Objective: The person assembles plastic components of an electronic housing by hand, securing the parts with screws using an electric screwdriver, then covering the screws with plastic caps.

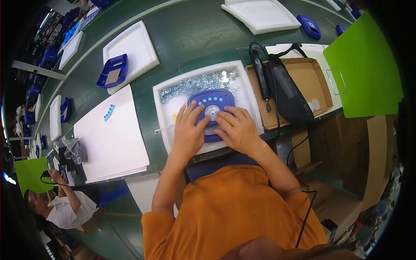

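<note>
Together, left grip (189, 130) and right grip (237, 130) hold a blue casing (212, 104) above a green bench (190, 39), coworker (71, 211) far left.

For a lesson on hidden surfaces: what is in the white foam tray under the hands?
Small shiny pieces and a blue casing, which hides whatever lies beneath.

The casing (212, 94) is blue — its dots (210, 100) pale blue, the tray (248, 97) white.

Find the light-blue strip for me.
In the head view, the light-blue strip lies on the white sheet, left of the foam tray that holds small shiny parts.
</note>
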A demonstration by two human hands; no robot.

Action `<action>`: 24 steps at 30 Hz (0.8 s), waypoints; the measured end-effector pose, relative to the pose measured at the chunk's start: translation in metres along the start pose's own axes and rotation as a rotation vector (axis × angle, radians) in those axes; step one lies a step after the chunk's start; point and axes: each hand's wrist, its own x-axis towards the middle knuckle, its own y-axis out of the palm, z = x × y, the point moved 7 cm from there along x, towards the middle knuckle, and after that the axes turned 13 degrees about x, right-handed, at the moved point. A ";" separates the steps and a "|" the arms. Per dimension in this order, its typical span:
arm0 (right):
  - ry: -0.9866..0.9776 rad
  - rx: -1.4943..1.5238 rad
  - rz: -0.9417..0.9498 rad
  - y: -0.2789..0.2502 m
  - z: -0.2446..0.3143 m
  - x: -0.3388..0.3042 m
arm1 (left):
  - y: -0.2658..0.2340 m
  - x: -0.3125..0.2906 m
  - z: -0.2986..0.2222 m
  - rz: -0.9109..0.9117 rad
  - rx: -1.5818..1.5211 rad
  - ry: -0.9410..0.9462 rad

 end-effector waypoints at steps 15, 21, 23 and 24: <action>0.008 0.043 -0.020 0.013 0.006 -0.011 | 0.008 -0.009 0.006 -0.044 -0.011 -0.091; 0.017 0.046 -0.025 0.012 0.003 -0.012 | 0.010 -0.008 0.005 -0.057 -0.016 -0.082; 0.022 0.049 -0.026 0.011 0.004 -0.012 | 0.010 -0.008 0.005 -0.057 -0.021 -0.082; 0.026 0.049 -0.028 0.011 0.003 -0.011 | 0.010 -0.008 0.004 -0.065 -0.023 -0.077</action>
